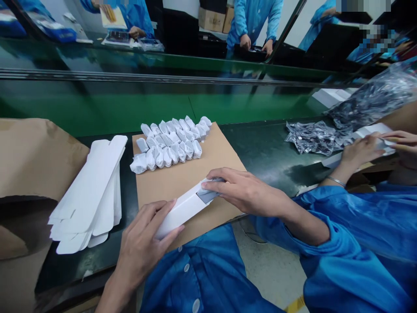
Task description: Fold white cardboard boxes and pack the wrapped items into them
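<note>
My left hand is wrapped round the near end of a long white carton that lies on a brown cardboard sheet. At the carton's far open end my right hand presses its fingers on a grey item sitting in the mouth of the carton. Beyond them on the cardboard lie several small white wrapped packets in rows.
A stack of flat white carton blanks lies at left beside brown paper. A co-worker's hands work at right near silver foil bags. A green conveyor belt runs behind, with people in blue coats beyond.
</note>
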`<control>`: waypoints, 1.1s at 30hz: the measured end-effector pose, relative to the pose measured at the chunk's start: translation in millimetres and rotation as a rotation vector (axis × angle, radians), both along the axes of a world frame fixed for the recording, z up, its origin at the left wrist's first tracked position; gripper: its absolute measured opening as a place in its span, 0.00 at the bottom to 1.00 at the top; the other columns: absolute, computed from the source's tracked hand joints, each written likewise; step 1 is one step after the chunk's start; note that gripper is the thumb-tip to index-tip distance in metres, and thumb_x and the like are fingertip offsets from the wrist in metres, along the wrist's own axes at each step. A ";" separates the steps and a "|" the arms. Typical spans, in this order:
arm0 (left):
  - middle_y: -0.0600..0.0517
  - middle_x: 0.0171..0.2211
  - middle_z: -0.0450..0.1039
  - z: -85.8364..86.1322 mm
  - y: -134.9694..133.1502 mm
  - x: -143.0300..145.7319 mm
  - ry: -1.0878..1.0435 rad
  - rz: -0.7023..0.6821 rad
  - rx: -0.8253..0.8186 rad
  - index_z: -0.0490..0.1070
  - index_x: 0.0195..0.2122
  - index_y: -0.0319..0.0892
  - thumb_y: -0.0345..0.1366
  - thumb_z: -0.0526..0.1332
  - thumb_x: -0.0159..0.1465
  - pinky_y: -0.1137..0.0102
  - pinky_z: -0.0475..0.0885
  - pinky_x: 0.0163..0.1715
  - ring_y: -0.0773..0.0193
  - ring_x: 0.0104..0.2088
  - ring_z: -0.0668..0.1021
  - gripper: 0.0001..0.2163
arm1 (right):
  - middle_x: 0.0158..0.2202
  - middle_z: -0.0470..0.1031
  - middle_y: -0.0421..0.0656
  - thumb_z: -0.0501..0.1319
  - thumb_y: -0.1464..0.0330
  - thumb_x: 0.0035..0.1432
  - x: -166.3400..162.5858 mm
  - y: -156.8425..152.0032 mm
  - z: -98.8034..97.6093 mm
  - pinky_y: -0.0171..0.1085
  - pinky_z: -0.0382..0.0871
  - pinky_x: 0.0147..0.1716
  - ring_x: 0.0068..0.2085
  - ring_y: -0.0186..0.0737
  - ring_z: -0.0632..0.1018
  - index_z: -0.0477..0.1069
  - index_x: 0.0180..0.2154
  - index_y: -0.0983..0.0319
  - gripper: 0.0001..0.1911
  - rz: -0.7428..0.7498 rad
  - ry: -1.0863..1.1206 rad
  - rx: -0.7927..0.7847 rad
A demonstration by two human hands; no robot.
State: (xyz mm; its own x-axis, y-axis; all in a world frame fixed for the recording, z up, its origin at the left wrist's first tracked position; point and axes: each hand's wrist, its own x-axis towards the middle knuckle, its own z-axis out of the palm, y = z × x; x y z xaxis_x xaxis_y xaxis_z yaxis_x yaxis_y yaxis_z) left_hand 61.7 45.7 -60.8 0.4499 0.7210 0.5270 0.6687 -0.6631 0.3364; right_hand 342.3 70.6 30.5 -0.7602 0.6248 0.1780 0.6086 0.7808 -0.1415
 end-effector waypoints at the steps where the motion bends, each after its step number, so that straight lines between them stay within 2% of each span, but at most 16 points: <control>1: 0.46 0.45 0.74 2.1 0.3 -0.2 0.009 0.012 0.035 0.66 0.58 0.41 0.38 0.65 0.63 0.69 0.72 0.43 0.60 0.42 0.77 0.23 | 0.56 0.70 0.54 0.48 0.79 0.67 -2.1 -2.1 -0.2 0.42 0.75 0.45 0.53 0.46 0.73 0.62 0.60 0.66 0.22 -0.003 -0.017 0.074; 3: 0.46 0.44 0.74 5.1 0.7 0.5 0.011 0.044 0.077 0.66 0.58 0.41 0.37 0.66 0.62 0.68 0.71 0.42 0.60 0.42 0.77 0.24 | 0.54 0.72 0.55 0.48 0.79 0.67 -3.9 -6.1 -0.2 0.43 0.75 0.44 0.51 0.47 0.73 0.62 0.60 0.69 0.21 0.021 -0.037 0.205; 5: 0.46 0.44 0.73 5.6 0.0 2.5 -0.019 0.071 0.071 0.66 0.59 0.41 0.36 0.66 0.62 0.68 0.71 0.41 0.60 0.42 0.76 0.24 | 0.53 0.73 0.54 0.48 0.79 0.67 -1.8 -8.7 1.6 0.44 0.75 0.45 0.50 0.48 0.73 0.64 0.58 0.71 0.19 0.040 -0.031 0.263; 9: 0.46 0.43 0.72 1.7 -4.5 8.1 -0.045 0.076 0.038 0.66 0.59 0.40 0.35 0.65 0.62 0.69 0.72 0.39 0.60 0.41 0.76 0.24 | 0.54 0.74 0.52 0.48 0.78 0.68 6.9 -11.5 10.7 0.43 0.74 0.46 0.51 0.46 0.71 0.66 0.56 0.69 0.18 0.039 -0.018 0.191; 13: 0.47 0.42 0.72 -0.2 -9.3 11.1 -0.042 0.019 0.036 0.67 0.58 0.42 0.34 0.64 0.63 0.70 0.72 0.37 0.61 0.40 0.76 0.21 | 0.54 0.74 0.49 0.46 0.77 0.69 8.4 -13.5 15.3 0.43 0.75 0.50 0.54 0.45 0.72 0.67 0.55 0.67 0.18 0.120 -0.052 0.107; 17: 0.46 0.44 0.71 1.4 -8.1 10.2 -0.089 -0.006 -0.047 0.64 0.60 0.44 0.38 0.63 0.64 0.70 0.73 0.38 0.61 0.41 0.76 0.23 | 0.55 0.73 0.52 0.48 0.77 0.69 1.5 -17.2 13.0 0.44 0.72 0.56 0.59 0.46 0.71 0.65 0.57 0.68 0.18 0.096 0.068 0.227; 19: 0.47 0.44 0.71 2.4 -6.5 9.2 -0.083 -0.033 -0.067 0.63 0.61 0.46 0.39 0.64 0.63 0.70 0.73 0.38 0.61 0.41 0.76 0.25 | 0.54 0.73 0.57 0.47 0.76 0.69 -3.8 -21.0 13.1 0.45 0.75 0.52 0.58 0.49 0.73 0.66 0.55 0.70 0.17 0.111 0.067 0.262; 21: 0.47 0.44 0.71 3.2 -6.3 8.5 -0.098 -0.056 -0.080 0.63 0.62 0.47 0.39 0.65 0.63 0.70 0.73 0.38 0.61 0.41 0.77 0.26 | 0.54 0.72 0.59 0.46 0.77 0.68 -8.6 -25.8 13.9 0.43 0.78 0.47 0.56 0.49 0.75 0.65 0.56 0.70 0.19 0.119 0.013 0.162; 22: 0.48 0.44 0.71 3.5 -6.9 8.3 -0.116 -0.051 -0.087 0.63 0.62 0.48 0.39 0.65 0.62 0.70 0.73 0.38 0.61 0.41 0.77 0.26 | 0.56 0.70 0.59 0.47 0.77 0.68 -10.4 -28.3 13.9 0.42 0.78 0.46 0.57 0.49 0.75 0.63 0.59 0.69 0.20 0.102 0.015 0.088; 24: 0.47 0.44 0.71 3.6 -8.4 8.0 -0.160 0.000 -0.096 0.63 0.62 0.48 0.39 0.65 0.62 0.70 0.73 0.38 0.60 0.41 0.77 0.27 | 0.61 0.66 0.57 0.48 0.78 0.67 -12.5 -32.3 11.7 0.42 0.75 0.52 0.62 0.46 0.70 0.54 0.65 0.65 0.26 -0.004 0.144 -0.039; 27: 0.46 0.43 0.71 2.4 -7.9 6.7 -0.133 0.135 -0.014 0.62 0.63 0.48 0.38 0.66 0.61 0.68 0.73 0.37 0.58 0.40 0.77 0.29 | 0.63 0.64 0.55 0.57 0.71 0.66 -12.3 -33.5 3.7 0.45 0.67 0.61 0.64 0.44 0.67 0.42 0.69 0.63 0.37 -0.089 0.400 -0.183; 30: 0.45 0.42 0.73 1.1 -4.4 6.3 -0.031 0.232 0.126 0.62 0.63 0.47 0.36 0.67 0.60 0.66 0.73 0.38 0.57 0.39 0.76 0.29 | 0.61 0.68 0.52 0.64 0.64 0.62 -12.3 -30.7 -7.1 0.48 0.65 0.61 0.62 0.46 0.69 0.45 0.69 0.60 0.42 -0.102 0.451 -0.357; 31: 0.45 0.42 0.73 1.3 -3.9 8.1 -0.018 0.251 0.149 0.62 0.62 0.46 0.37 0.67 0.60 0.65 0.73 0.38 0.57 0.39 0.76 0.29 | 0.60 0.70 0.50 0.64 0.64 0.62 -14.2 -29.9 -12.1 0.49 0.64 0.62 0.62 0.47 0.69 0.49 0.69 0.58 0.39 -0.173 0.514 -0.353; 33: 0.44 0.42 0.73 2.8 -4.9 17.1 -0.053 0.273 0.152 0.63 0.61 0.45 0.38 0.66 0.61 0.65 0.74 0.40 0.57 0.40 0.77 0.27 | 0.60 0.70 0.49 0.61 0.64 0.64 -23.2 -29.8 -26.4 0.52 0.63 0.62 0.61 0.48 0.71 0.54 0.67 0.55 0.33 -0.392 0.783 -0.252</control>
State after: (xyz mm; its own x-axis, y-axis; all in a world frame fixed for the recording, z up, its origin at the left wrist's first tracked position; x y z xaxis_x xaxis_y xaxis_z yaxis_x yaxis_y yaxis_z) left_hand 78.8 40.8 -58.0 0.2192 0.7224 0.6558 0.8130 -0.5068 0.2866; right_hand 319.0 40.8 4.1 -0.2044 0.9032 0.3774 0.4821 0.4284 -0.7642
